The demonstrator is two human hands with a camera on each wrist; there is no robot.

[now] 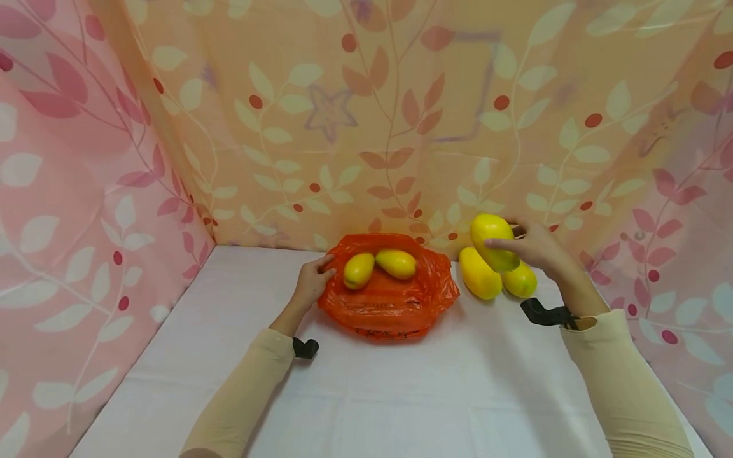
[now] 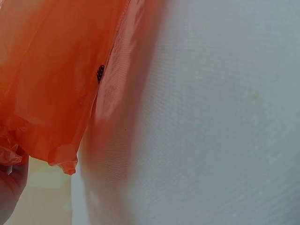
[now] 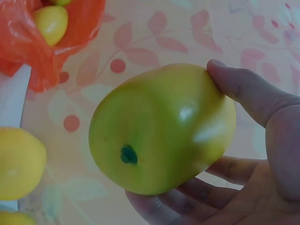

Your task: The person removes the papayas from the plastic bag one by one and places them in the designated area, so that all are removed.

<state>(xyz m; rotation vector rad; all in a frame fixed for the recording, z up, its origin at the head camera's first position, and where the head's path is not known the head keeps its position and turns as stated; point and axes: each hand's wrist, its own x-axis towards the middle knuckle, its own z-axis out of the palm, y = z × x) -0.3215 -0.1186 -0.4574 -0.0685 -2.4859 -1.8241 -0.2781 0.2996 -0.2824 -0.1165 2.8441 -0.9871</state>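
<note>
My right hand grips a yellow mango above the table, thumb on one side and fingers around the other. In the right wrist view the held mango shows a small dark green stem. Two more mangoes lie below it, a larger mango and a partly covered mango. An orange plastic bag lies spread in the middle, with two mangoes inside its opening. At its left edge my left hand pinches the plastic; in the left wrist view that hand is mostly out of frame.
A white cloth covers the table. Behind it hangs a yellow patterned curtain, close to the bag and mangoes. Pink patterned curtains stand along both sides. Black wrist mounts sit at both cuffs.
</note>
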